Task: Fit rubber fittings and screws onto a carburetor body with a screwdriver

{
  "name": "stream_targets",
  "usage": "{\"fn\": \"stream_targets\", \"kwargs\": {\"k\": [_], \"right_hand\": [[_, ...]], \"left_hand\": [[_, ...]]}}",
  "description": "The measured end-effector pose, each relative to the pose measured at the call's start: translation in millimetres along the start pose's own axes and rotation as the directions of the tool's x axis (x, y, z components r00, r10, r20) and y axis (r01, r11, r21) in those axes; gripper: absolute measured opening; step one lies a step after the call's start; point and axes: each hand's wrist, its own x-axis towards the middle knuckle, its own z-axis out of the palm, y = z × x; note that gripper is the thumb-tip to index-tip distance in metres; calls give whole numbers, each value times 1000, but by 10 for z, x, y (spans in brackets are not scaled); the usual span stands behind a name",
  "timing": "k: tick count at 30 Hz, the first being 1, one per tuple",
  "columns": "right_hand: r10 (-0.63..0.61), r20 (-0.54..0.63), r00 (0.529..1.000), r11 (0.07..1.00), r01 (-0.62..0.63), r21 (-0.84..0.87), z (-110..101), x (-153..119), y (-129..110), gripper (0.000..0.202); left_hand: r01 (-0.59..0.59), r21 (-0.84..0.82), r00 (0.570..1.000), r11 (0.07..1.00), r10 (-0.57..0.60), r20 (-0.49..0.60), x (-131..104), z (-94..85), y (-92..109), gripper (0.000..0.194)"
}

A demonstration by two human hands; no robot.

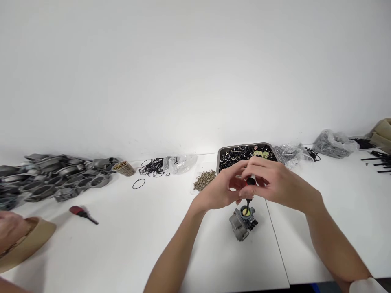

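Observation:
A small grey carburetor [240,224] lies tilted on the white table, with a yellow-green disc [246,212] inside its round bore. Above it, a screwdriver [249,200] with a dark shaft and a black and red handle points down into the bore. My right hand [270,179] has its fingers closed around the handle. From the other side, my left hand [222,185] curls in with its fingers at the same handle; the two hands' fingers overlap and partly hide it. Whether the tip sits in a screw is too small to tell.
Behind the hands stands a metal tray [218,156] of black parts and yellow-green discs. Brass screws [205,180], black rubber rings [152,167], a cup of small parts [124,168] and heaped grey castings [58,175] lie leftward. Another screwdriver [80,212] lies near a co-worker's hand [12,230].

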Motion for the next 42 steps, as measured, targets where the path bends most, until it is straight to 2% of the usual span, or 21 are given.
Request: {"fn": "stream_targets", "kwargs": {"k": [1, 4, 7, 12, 15, 18, 20, 23, 26, 28, 31, 36, 42], "right_hand": [[-36, 37, 999, 997, 33, 66, -28, -2, 14, 8], [-142, 152, 978, 975, 111, 194, -139, -34, 49, 21], [-154, 239, 959, 968, 99, 229, -210, -61, 81, 24], [-44, 163, 986, 986, 17, 168, -159, -55, 133, 21], [34, 140, 990, 992, -51, 118, -123, -47, 137, 20], [121, 106, 987, 991, -126, 40, -102, -38, 103, 5], [145, 70, 987, 989, -144, -17, -80, -29, 68, 18], [136, 56, 989, 990, -133, -56, -38, -15, 21, 28], [113, 67, 991, 994, -112, -12, -22, -11, 12, 17], [19, 93, 995, 997, -27, 79, -33, -15, 34, 7], [-111, 141, 984, 980, 85, 181, -59, -21, 90, 19], [-33, 98, 995, 994, 22, 108, -53, -37, 135, 18], [51, 94, 994, 998, -55, 41, -32, -64, 79, 7]], "left_hand": [[12, -14, 1000, 1000, -12, 5, -1, 10, 8, 55], [49, -11, 998, 999, -48, 39, 1, 55, 27, 69], [28, 16, 997, 999, -29, 66, -4, 71, 37, 75], [-6, 99, 997, 995, -2, 79, -21, 10, 14, 60], [-48, 151, 998, 987, 40, 55, -15, -10, -10, 63], [-77, 194, 997, 978, 69, 47, -5, -7, -19, 67], [-54, 195, 998, 979, 48, 38, -3, -4, -17, 68], [-12, 165, 1000, 986, 10, 16, -3, -9, -9, 65], [0, 154, 1000, 988, 1, -7, -7, -14, 2, 64], [-2, 138, 1000, 990, 4, -11, -9, -13, 14, 64], [12, 115, 1000, 993, -11, -9, -8, -3, 42, 57], [31, 157, 999, 987, -27, -26, -11, 5, 66, 44], [-77, 209, 997, 975, 72, 34, -34, -20, 19, 48]]}}
